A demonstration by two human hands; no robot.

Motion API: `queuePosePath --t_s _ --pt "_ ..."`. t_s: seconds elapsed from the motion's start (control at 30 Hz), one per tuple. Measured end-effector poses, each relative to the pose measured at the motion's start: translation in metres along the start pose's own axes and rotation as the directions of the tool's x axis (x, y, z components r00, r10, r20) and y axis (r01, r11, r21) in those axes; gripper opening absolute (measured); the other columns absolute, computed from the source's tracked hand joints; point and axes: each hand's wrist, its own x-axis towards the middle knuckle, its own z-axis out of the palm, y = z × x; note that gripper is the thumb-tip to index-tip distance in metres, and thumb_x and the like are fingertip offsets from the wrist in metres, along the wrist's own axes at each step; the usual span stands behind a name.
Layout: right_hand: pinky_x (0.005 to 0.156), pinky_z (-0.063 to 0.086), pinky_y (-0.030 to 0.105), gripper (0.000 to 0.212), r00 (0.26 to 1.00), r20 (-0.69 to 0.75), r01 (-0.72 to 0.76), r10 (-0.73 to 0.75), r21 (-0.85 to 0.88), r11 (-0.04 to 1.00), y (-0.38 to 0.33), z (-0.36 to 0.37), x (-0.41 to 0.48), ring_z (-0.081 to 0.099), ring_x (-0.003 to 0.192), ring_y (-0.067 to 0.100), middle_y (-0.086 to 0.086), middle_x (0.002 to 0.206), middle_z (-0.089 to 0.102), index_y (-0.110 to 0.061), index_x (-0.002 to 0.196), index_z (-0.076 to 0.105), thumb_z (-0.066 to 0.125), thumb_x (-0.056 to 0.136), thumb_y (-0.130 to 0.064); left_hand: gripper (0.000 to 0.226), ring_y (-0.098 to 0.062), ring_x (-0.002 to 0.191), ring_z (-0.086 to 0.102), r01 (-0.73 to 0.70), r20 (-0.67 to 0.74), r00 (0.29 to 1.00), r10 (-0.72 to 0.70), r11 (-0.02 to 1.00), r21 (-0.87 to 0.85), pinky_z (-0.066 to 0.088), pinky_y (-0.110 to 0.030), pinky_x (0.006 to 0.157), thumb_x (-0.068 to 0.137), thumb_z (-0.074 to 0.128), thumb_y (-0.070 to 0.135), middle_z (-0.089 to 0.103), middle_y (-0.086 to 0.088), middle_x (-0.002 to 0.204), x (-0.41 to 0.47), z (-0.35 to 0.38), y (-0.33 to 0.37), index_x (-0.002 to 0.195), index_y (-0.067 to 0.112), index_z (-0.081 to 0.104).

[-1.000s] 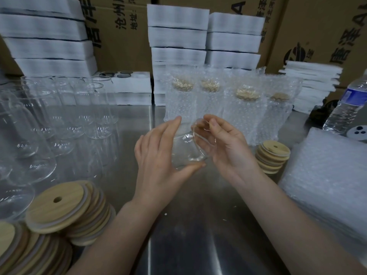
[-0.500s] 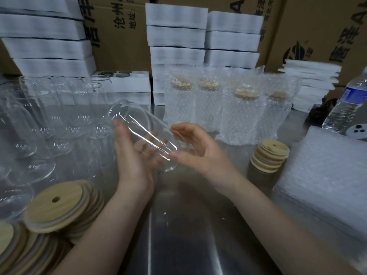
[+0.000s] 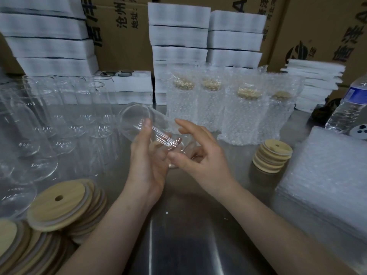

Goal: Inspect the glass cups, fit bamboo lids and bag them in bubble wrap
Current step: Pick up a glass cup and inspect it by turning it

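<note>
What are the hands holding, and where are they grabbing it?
A clear glass cup, tipped sideways. The left hand grips its side; the right hand holds its bottom end.

Four bagged cups point(image 3: 246, 114), one held cup point(image 3: 139, 120), one water bottle point(image 3: 345, 110)
</note>
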Motion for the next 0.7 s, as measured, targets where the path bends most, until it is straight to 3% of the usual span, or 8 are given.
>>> queuePosePath --t_s 0.07,0.1,0.2,0.27,0.37,0.47,0.57,0.7 --pt "0.076 0.053 0.027 0.052 0.999 -0.026 -0.020 0.022 0.066 0.998 -0.003 0.001 0.000 0.060 0.088 0.008 -0.016 0.118 0.057 -0.059 0.117 0.055 0.075 0.071 -0.047 0.090 -0.042 0.122 0.056 0.003 0.046 0.999 -0.004 1.000 0.026 0.045 -0.059 0.103 0.079 0.069 0.054 0.049 -0.029 0.141 0.000 0.000 -0.002 0.147 0.006 0.036" --pt "0.070 0.053 0.023 0.049 0.999 -0.038 -0.035 0.039 0.104 0.994 -0.004 0.001 0.000 0.062 0.085 0.010 -0.011 0.118 0.059 -0.057 0.116 0.056 0.075 0.073 -0.042 0.093 -0.042 0.123 0.053 0.001 0.053 0.999 -0.002 1.000 0.022 0.038 -0.060 0.108 0.076 0.068 0.051 0.043 -0.030 0.145 0.001 -0.001 -0.002 0.148 0.004 0.033" --pt "0.051 0.050 0.016 0.033 0.992 -0.056 -0.094 0.111 0.249 0.964 -0.009 -0.001 0.001 0.065 0.064 0.005 0.009 0.120 0.061 -0.046 0.112 0.064 0.068 0.083 -0.031 0.096 -0.039 0.128 0.052 0.000 0.054 0.999 -0.001 1.000 0.020 0.036 -0.055 0.110 0.071 0.067 0.049 0.042 -0.028 0.147 0.002 -0.001 -0.003 0.149 0.005 0.032" --pt "0.045 0.049 0.020 0.025 0.988 -0.036 -0.136 0.153 0.290 0.947 -0.012 -0.003 0.002 0.063 0.053 0.008 0.014 0.121 0.061 -0.044 0.110 0.066 0.066 0.085 -0.039 0.092 -0.038 0.126 0.056 0.002 0.072 0.997 -0.004 1.000 0.029 0.041 -0.053 0.110 0.074 0.070 0.053 0.049 -0.027 0.143 0.001 -0.001 -0.004 0.147 0.008 0.036" --pt "0.042 0.049 0.023 0.026 0.985 0.003 -0.163 0.172 0.334 0.928 -0.016 -0.005 0.002 0.062 0.050 0.013 0.011 0.123 0.062 -0.041 0.109 0.067 0.056 0.086 -0.042 0.080 -0.034 0.112 0.067 -0.011 0.059 0.998 0.011 1.000 0.006 0.056 -0.047 0.092 0.075 0.066 0.059 0.064 -0.021 0.127 0.002 -0.003 -0.004 0.140 0.018 0.044" --pt "0.042 0.047 0.025 0.027 0.985 0.070 -0.174 0.160 0.374 0.911 -0.017 -0.005 0.002 0.062 0.049 0.019 0.002 0.131 0.062 -0.040 0.111 0.067 0.052 0.088 -0.038 0.084 -0.030 0.106 0.070 0.055 0.048 0.997 -0.053 0.998 -0.037 0.059 -0.038 0.082 0.072 0.058 0.066 0.067 -0.020 0.123 0.002 -0.007 -0.005 0.137 0.013 0.050" --pt "0.048 0.051 0.025 0.031 0.974 0.184 -0.200 0.135 0.405 0.892 -0.015 -0.006 0.002 0.065 0.056 0.022 0.002 0.138 0.059 -0.040 0.118 0.063 0.051 0.090 -0.038 0.073 -0.032 0.100 0.072 0.082 0.021 0.996 -0.081 0.994 -0.077 0.060 -0.033 0.067 0.082 0.052 0.068 0.069 -0.023 0.118 0.004 -0.010 -0.002 0.123 0.009 0.061" --pt "0.058 0.057 0.026 0.037 0.935 0.333 -0.277 0.121 0.473 0.836 -0.012 -0.010 0.005 0.069 0.066 0.024 -0.004 0.109 0.058 -0.043 0.122 0.065 0.058 0.086 -0.037 0.072 -0.029 0.083 0.074 0.147 0.023 0.989 -0.145 0.976 -0.164 0.059 -0.035 0.062 0.079 0.054 0.071 0.074 -0.019 0.102 0.004 -0.010 0.001 0.079 0.004 0.080"
